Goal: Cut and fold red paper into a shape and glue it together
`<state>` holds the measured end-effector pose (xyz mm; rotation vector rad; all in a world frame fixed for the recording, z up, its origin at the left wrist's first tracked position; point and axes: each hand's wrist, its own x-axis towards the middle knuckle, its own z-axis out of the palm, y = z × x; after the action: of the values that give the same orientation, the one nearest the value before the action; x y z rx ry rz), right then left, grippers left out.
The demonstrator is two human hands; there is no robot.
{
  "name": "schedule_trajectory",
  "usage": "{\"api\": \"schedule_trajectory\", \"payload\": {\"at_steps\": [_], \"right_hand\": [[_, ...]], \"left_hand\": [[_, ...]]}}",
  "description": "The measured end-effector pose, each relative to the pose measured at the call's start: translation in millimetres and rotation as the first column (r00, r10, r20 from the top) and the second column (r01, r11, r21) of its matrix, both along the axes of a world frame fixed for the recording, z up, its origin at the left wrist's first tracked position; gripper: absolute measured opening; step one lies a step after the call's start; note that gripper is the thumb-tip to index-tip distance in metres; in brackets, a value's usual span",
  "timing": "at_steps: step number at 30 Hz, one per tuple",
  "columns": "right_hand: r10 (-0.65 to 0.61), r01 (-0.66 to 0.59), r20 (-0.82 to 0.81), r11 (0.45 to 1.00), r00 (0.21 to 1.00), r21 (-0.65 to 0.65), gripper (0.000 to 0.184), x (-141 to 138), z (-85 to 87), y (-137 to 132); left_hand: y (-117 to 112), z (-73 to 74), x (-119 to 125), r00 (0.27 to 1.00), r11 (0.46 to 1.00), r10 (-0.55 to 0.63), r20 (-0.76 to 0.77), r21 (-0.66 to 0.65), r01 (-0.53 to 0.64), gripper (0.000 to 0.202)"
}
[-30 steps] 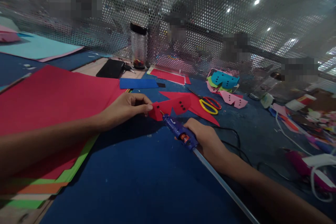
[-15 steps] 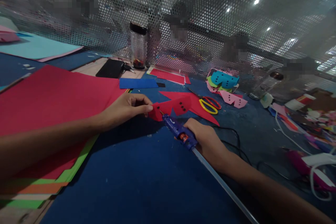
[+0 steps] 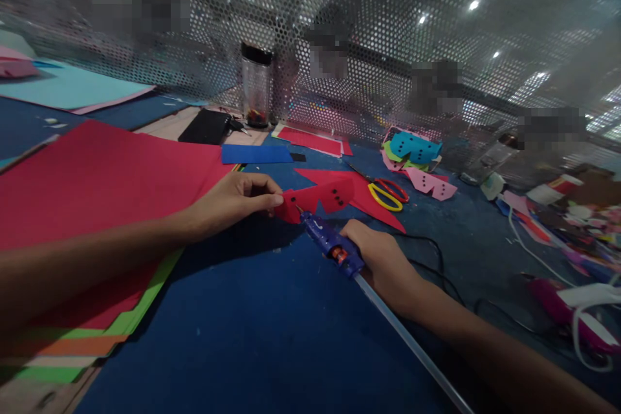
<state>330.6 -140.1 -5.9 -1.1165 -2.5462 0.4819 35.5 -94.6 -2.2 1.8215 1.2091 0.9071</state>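
Note:
Between thumb and fingers, my left hand (image 3: 245, 197) pinches the left end of a red paper cutout (image 3: 334, 189) marked with black dots. My right hand (image 3: 381, 255) is wrapped round a blue glue gun (image 3: 330, 242), a long clear glue stick (image 3: 412, 343) trailing from its back. The gun's nozzle is at the cutout's lower left part, close to the dots; whether it touches cannot be told. Behind the cutout lies more red paper (image 3: 376, 204) with pointed ends. Scissors (image 3: 385, 196) with red and yellow handles rest beside it.
A stack of coloured sheets (image 3: 97, 187) covers the left of the blue table. Farther back are a black wallet-like item (image 3: 206, 127), a bottle (image 3: 256, 87) and dotted cutouts (image 3: 414, 147). At right lie a magenta glue gun (image 3: 557, 301), cords and paper scraps. Perforated metal stands behind.

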Motion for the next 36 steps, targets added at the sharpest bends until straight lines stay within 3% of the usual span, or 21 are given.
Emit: {"api": "schedule_trajectory", "payload": {"at_steps": [30,36], "right_hand": [[-0.006,0.006,0.018,0.999,1.0,0.032,0.01,0.8,2.1,-0.9],[-0.03,0.032,-0.081,0.999,0.996,0.014,0.011,3.7,-5.7,2.6]], "left_hand": [[0.2,-0.3,-0.7,1.0,1.0,-0.002,0.019,-0.012,0.002,0.028],[1.1,-0.4,-0.9,1.0,1.0,0.015,0.016,-0.011,-0.015,0.031]]}}
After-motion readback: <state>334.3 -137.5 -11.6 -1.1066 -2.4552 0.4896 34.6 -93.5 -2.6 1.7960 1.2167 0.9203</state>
